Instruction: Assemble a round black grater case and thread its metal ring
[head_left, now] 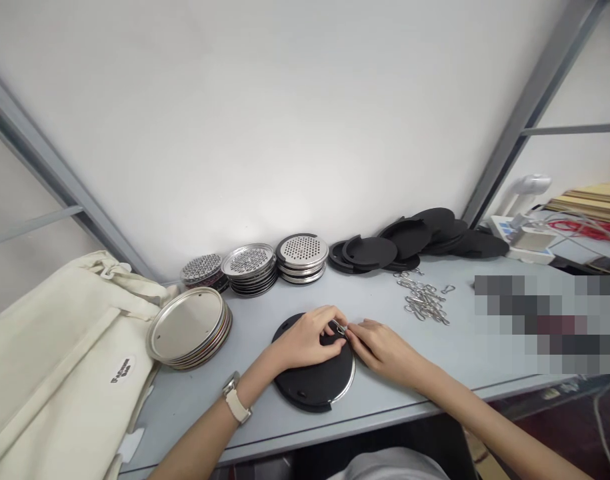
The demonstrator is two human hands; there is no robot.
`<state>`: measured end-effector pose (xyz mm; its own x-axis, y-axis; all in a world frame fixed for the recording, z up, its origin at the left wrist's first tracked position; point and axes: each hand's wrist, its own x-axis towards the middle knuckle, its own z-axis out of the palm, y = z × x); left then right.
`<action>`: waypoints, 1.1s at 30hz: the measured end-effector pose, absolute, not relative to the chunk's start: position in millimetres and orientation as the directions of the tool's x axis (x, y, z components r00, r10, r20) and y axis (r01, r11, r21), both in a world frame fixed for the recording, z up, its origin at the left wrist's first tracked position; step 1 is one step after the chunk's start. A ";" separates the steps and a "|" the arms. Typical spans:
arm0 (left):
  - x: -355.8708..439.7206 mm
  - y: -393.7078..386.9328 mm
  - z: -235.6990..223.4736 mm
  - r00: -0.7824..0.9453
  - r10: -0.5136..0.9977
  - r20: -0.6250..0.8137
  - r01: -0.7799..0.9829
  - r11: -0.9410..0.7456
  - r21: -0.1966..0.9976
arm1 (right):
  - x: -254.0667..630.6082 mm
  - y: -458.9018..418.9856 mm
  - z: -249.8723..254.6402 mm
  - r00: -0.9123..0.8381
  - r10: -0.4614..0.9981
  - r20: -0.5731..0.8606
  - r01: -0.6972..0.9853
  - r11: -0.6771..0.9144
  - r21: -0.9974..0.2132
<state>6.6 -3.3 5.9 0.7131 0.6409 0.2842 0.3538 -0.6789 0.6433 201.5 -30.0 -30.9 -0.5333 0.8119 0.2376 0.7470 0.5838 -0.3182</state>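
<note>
A round black disc point(312, 380) with a silver rim along its right edge lies flat on the table in front of me. My left hand point(315, 337) rests over its top, thumb and fingers curled around a small metal carabiner clip point(339, 329) at the disc's upper right edge. From the right, my right hand point(379, 350) pinches the same clip at its outer end. Whether the clip passes through a hole in the disc is hidden by the fingers. A loose heap of similar clips point(425, 301) lies to the right of my hands.
Silver round plates point(189, 327) are stacked at left, beside a cream canvas bag point(75, 347). Behind stand stacks of round grater discs point(249, 261) point(303, 251). Several black round covers point(369, 252) overlap along the wall. A white device point(529, 240) and cables sit far right.
</note>
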 end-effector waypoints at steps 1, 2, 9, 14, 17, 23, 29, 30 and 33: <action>6.6 -3.6 5.8 0.718 0.638 0.279 0.355 -0.680 0.641 | 200.9 -30.3 -30.5 -0.533 0.812 0.237 0.749 0.583 -0.315; 6.6 -3.8 5.7 0.720 0.637 0.276 0.356 -0.680 0.640 | 200.5 -30.6 -30.0 -0.532 0.813 0.235 0.750 0.582 -0.315; 6.8 -3.0 4.7 0.698 0.667 0.261 0.368 -0.647 0.668 | 201.5 -31.4 -26.3 -0.551 0.806 0.214 0.740 0.591 -0.322; 6.3 -3.2 4.1 0.696 0.670 0.258 0.366 -0.641 0.675 | 201.8 -31.8 -24.1 -0.557 0.803 0.210 0.736 0.595 -0.324; 6.4 -3.6 5.3 0.699 0.664 0.267 0.377 -0.659 0.651 | 201.7 -31.6 -24.1 -0.561 0.801 0.209 0.730 0.598 -0.330; 7.2 -4.0 8.5 0.712 0.626 0.318 0.405 -0.736 0.543 | 200.9 -31.1 -24.5 -0.560 0.801 0.210 0.732 0.598 -0.326; 7.3 -4.0 7.6 0.713 0.620 0.328 0.395 -0.741 0.542 | 200.1 -30.8 -24.9 -0.560 0.802 0.206 0.736 0.596 -0.321; 7.3 -3.9 7.3 0.714 0.618 0.328 0.390 -0.741 0.547 | 200.2 -30.8 -25.2 -0.561 0.802 0.205 0.736 0.597 -0.320; 7.2 -3.4 6.7 0.718 0.617 0.323 0.382 -0.737 0.558 | 200.7 -31.0 -25.7 -0.565 0.799 0.207 0.734 0.601 -0.316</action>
